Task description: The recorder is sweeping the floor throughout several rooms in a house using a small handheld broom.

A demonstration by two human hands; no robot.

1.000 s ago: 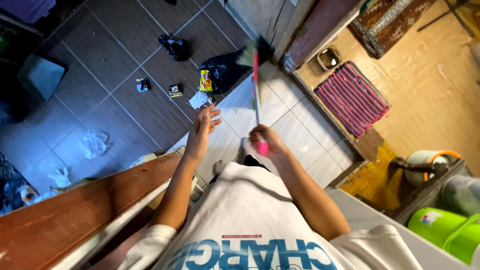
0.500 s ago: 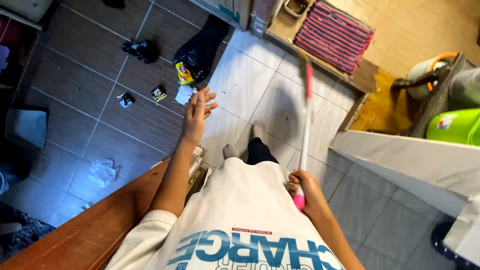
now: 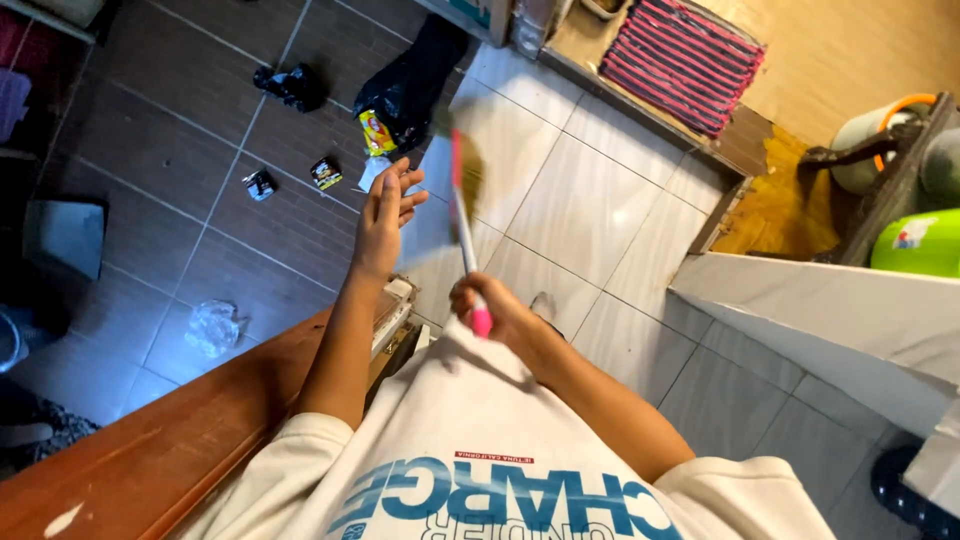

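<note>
Now, step: sweeping; right hand [image 3: 490, 305] grips broom [image 3: 463, 225].
Left hand [image 3: 385, 215]: open, empty.
Next, likely: push wrappers [image 3: 322, 172] toward black bag [image 3: 410, 85].

Single head-worn camera, looks steeply down along body. Shirt [image 3: 500, 470] fills bottom edge, very near. Arms extend up-frame over tiled floor [image 3: 590, 200], well below. Doorway mat [image 3: 685, 65] at top edge. No second view.
</note>
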